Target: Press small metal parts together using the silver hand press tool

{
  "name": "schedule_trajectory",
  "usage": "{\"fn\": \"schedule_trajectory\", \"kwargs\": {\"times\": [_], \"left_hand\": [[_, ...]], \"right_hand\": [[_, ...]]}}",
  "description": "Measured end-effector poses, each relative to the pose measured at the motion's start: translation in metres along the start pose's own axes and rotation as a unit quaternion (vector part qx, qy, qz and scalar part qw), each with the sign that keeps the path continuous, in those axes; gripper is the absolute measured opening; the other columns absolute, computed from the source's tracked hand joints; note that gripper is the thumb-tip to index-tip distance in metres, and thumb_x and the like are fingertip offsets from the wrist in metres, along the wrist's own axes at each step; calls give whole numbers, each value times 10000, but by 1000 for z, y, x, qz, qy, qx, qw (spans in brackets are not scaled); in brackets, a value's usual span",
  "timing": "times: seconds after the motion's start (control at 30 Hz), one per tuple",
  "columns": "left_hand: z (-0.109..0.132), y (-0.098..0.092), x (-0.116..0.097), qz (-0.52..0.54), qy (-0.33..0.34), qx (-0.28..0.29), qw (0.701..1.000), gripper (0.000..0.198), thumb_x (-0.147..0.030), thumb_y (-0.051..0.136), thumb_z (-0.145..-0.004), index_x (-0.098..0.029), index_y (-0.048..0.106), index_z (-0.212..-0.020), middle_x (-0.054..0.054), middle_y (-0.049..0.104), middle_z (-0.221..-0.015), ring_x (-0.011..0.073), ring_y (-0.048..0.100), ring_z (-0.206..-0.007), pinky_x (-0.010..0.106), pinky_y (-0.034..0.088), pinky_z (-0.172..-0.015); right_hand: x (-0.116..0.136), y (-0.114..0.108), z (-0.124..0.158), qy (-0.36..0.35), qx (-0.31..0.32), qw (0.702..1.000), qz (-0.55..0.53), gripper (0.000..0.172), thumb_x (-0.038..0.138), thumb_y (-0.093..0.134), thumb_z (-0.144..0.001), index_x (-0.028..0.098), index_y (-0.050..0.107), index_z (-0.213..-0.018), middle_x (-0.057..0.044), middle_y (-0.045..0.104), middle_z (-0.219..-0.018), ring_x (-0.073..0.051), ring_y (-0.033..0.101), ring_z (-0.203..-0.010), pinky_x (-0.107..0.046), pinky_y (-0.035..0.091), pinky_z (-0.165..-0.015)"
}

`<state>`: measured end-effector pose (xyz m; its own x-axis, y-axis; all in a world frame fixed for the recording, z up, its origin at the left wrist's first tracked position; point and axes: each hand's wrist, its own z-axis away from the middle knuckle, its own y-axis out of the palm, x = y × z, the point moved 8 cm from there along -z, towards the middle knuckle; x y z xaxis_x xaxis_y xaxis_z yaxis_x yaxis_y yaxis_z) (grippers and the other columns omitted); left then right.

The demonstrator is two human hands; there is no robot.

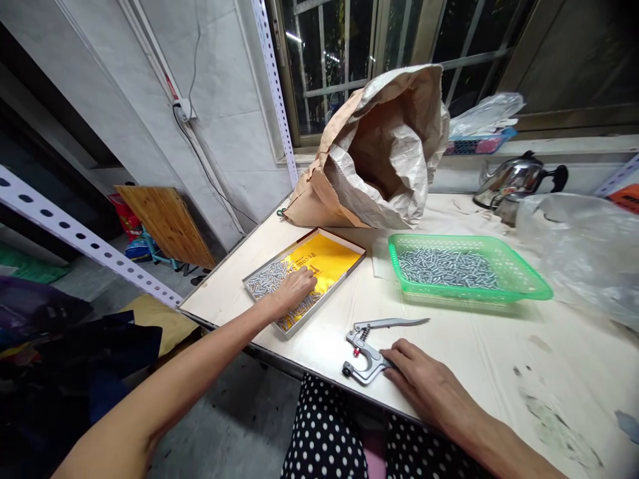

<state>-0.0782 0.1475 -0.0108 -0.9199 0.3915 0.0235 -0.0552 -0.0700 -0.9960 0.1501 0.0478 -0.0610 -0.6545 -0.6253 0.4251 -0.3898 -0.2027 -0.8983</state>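
My left hand (297, 287) is over a shallow tray (344, 269) with a yellow lining (324, 256). Its fingers are bent down and pressed together, and whatever they pinch is hidden. Small silvery metal pieces (267, 278) lie loose in the tray, to the left of this hand and beneath it. Grey snap-fastener pliers (369, 362) rest on the table near its front edge, jaws to the left and handles spread. My right hand (417, 372) is closed around the lower handle. A spring and a small red part show near the jaws.
Behind the pliers stands a green plastic basket (524, 283) full of small metal pieces (444, 267). A large open paper sack (344, 193) leans at the back. Farther right are a steel kettle (509, 179) and a clear plastic bag (579, 246). The table edge (279, 359) runs past my knees.
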Motion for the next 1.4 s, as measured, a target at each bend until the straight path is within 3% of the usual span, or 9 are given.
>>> {"fn": "schedule_trajectory", "kwargs": {"times": [0.17,0.3,0.53,0.73,0.83,1.0,1.13,1.27,1.4], "left_hand": [[8,-19,17,173,-118,-86,974,164,-125,514,-819,-140,676,-799,74,679,-820,186,593,-802,300,460,-781],[26,-31,-9,386,-156,-131,900,113,-239,604,-780,-152,675,-793,21,677,-734,144,598,-660,249,470,-645],[50,-29,-98,625,-119,-91,766,187,-314,680,-736,-129,657,-754,3,618,-658,109,560,-591,218,461,-566],[63,-10,-104,779,-169,0,604,370,-349,841,-608,-91,655,-797,24,647,-698,77,559,-550,230,505,-592],[73,-10,-89,809,-186,2,558,387,-324,873,-591,-91,648,-803,34,657,-729,67,565,-564,216,517,-604],[97,-17,-62,770,-252,-79,581,371,-291,863,-598,-103,645,-832,22,657,-712,66,569,-549,204,521,-576],[103,-12,-63,695,-258,-109,662,335,-294,804,-624,-112,659,-864,8,657,-695,93,588,-544,231,531,-566],[93,14,-66,619,-255,-102,735,216,-270,722,-654,-123,660,-799,-3,643,-669,113,599,-554,233,519,-547],[76,41,-72,577,-263,-44,772,138,-250,668,-662,-135,653,-736,-3,631,-656,121,577,-560,218,473,-485]], "right_hand": [[6,-21,-1,-7,-57,998,-18,257,291,437,-943,231,596,-1136,-88,595,-1008,-222,612,-853,-389,536,-739],[26,-64,-18,-8,-155,977,-144,307,349,446,-962,231,545,-1228,-82,613,-1021,-212,607,-906,-369,523,-778],[45,-80,-51,58,-231,914,-327,218,403,577,-884,188,612,-869,-26,635,-806,-144,578,-689,-267,474,-616],[45,-66,-41,93,-194,896,-387,228,390,543,-888,187,598,-798,-3,627,-687,-133,576,-601,-252,453,-554],[58,-75,-49,79,-198,895,-391,218,378,526,-896,188,584,-804,6,616,-678,-127,581,-586,-249,461,-549],[101,-122,-115,-54,-262,919,-291,113,233,507,-917,178,601,-947,-36,651,-908,-158,622,-845,-308,496,-787],[103,-129,-149,-80,-241,957,-137,407,115,619,-836,135,527,-1232,-128,563,-1199,-218,561,-1047,-374,452,-908],[83,-104,-92,-73,-225,971,-43,206,191,527,-932,153,605,-1119,-94,616,-1051,-230,539,-1024,-386,437,-905],[43,-58,-17,23,-148,988,21,183,208,512,-943,147,665,-1023,-93,625,-948,-231,536,-929,-373,442,-834]]}}
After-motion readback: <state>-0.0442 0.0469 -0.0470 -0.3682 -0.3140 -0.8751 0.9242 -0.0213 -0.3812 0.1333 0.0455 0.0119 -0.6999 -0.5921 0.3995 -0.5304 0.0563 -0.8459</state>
